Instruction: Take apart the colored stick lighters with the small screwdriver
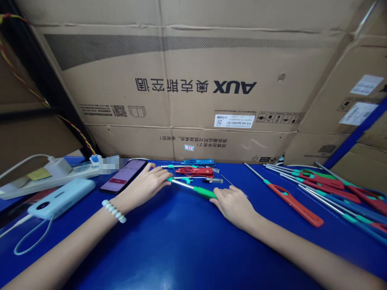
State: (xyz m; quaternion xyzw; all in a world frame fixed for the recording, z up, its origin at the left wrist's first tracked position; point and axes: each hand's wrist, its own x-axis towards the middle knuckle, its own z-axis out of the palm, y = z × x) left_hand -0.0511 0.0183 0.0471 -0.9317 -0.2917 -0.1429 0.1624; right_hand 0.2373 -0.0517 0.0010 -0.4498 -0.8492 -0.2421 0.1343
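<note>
My left hand [149, 183] is closed at the left, its fingertips pinching the teal end of a thin metal rod. That rod runs into the green body of a long-necked lighter [205, 192], whose right end my right hand [237, 207] grips with closed fingers. The lighter lies nearly level between both hands, and my right fingers hide part of it. A thin pointed tool [226, 179] shows behind my right hand. Beyond the lighter lie red handle pieces [195, 172], blue handle pieces [198, 162] and metal rods with teal triggers [187, 180] and clear parts.
At the right, an orange-red long-necked lighter [296, 205] lies beside a pile of several red, green and blue lighters [335, 189]. To the left are a phone [123, 176], a light-blue power bank [62, 197] and a power strip [75, 173]. A cardboard wall [193, 56] stands behind.
</note>
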